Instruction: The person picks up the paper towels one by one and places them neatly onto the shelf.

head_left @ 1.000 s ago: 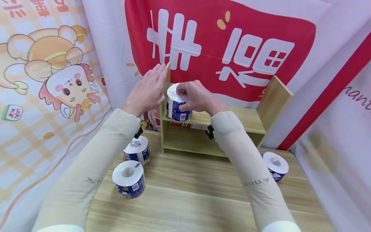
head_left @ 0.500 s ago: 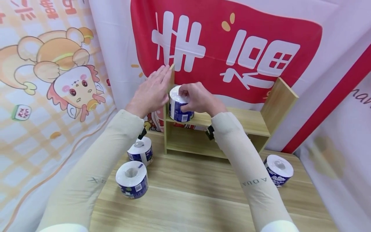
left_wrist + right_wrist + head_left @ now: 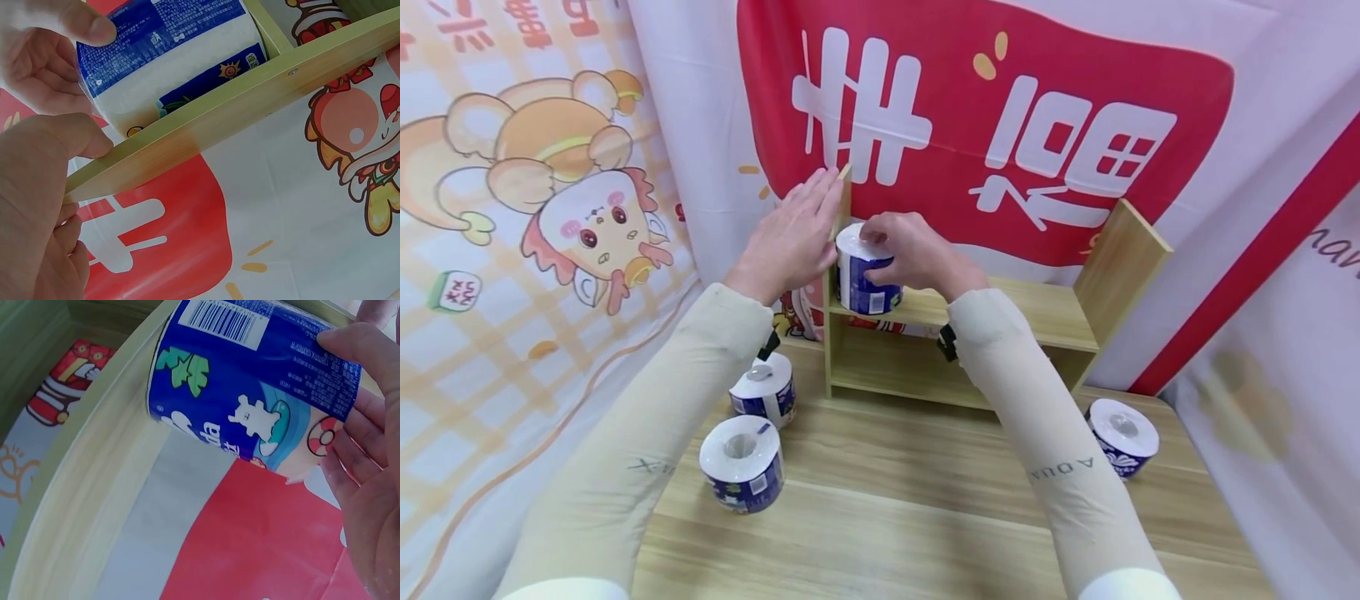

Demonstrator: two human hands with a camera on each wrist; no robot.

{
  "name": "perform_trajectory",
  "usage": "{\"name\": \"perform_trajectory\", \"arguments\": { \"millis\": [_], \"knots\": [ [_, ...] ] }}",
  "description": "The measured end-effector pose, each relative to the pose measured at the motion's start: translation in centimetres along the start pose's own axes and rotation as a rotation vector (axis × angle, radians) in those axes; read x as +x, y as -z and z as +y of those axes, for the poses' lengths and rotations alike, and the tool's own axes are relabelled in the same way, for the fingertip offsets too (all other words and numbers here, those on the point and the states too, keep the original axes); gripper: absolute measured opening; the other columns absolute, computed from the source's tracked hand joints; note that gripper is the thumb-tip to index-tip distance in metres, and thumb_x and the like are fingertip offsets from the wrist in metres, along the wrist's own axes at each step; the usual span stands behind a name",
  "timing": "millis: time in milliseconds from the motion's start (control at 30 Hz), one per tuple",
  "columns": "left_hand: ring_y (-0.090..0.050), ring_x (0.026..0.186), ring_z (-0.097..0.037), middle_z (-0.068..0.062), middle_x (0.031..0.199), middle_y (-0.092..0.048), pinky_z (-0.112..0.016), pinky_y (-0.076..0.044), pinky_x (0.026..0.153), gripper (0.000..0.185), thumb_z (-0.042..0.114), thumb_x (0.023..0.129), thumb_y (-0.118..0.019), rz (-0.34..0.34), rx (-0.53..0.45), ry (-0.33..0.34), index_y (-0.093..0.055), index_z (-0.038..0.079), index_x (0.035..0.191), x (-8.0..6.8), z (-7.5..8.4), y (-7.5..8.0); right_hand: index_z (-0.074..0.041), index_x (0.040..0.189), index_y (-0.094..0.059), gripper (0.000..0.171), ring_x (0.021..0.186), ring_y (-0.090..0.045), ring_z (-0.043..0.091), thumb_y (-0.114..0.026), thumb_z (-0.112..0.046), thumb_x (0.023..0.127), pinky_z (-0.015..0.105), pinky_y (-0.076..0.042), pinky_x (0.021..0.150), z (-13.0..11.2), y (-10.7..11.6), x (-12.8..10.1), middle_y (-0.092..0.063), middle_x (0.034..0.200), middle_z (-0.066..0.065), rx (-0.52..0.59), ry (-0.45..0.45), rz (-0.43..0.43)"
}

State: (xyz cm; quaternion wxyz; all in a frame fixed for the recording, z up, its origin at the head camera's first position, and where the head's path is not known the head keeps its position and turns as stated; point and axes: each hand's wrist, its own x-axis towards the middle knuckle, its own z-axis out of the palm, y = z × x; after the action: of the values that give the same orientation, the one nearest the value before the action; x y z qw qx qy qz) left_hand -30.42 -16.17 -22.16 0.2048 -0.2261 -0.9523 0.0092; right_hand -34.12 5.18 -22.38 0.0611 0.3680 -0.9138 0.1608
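A toilet roll (image 3: 868, 287) in blue printed wrap stands upright at the left end of the wooden shelf's upper board (image 3: 1000, 312). My right hand (image 3: 917, 254) holds it, fingers over the top and thumb (image 3: 350, 347) on the printed side. My left hand (image 3: 793, 237) grips the shelf's left side panel (image 3: 206, 109) near its top. In the left wrist view, its thumb lies over the panel's edge and its other fingers curl on the outer face. The roll sits close beside this panel.
Two more toilet rolls, a nearer one (image 3: 741, 475) and one behind it (image 3: 763, 392), stand on the wooden table (image 3: 880, 517) at left. Another roll (image 3: 1123, 437) stands at right. The shelf's right panel (image 3: 1120, 267) rises opposite. Printed cloth (image 3: 970, 125) hangs behind.
The head view has shifted slightly. The right hand's fingers have dipped a little over the roll's top, while the roll stays at the left end of the shelf. The left hand keeps its grip on the panel.
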Motion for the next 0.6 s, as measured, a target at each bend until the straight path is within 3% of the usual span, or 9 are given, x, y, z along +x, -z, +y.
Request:
{"name": "perform_trajectory", "arguments": {
  "millis": [200,600],
  "knots": [
    [-0.01,0.167,-0.034,-0.017,0.178,-0.014,-0.047,-0.017,0.136,0.09,0.024,0.102,-0.063,-0.012,-0.004,0.012,-0.007,0.003,0.17,0.1,0.0,0.0,-0.01,0.143,-0.064,0.061,0.128,-0.065,0.025,-0.087,-0.024,0.088,0.042,-0.061,0.105,0.1,1.2,-0.7,-0.069,0.139,0.009,0.013,0.024,0.027],
    [-0.012,0.167,-0.035,-0.018,0.178,-0.015,-0.049,-0.018,0.135,0.089,0.024,0.103,-0.062,-0.018,-0.002,0.016,-0.008,0.002,0.169,0.3,0.2,0.0,-0.011,0.139,-0.068,0.058,0.123,-0.066,0.025,-0.088,-0.023,0.086,0.045,-0.06,0.105,-0.7,5.1,-4.0,-0.071,0.135,0.01,-0.049,0.062,-0.008]
  ]
}}
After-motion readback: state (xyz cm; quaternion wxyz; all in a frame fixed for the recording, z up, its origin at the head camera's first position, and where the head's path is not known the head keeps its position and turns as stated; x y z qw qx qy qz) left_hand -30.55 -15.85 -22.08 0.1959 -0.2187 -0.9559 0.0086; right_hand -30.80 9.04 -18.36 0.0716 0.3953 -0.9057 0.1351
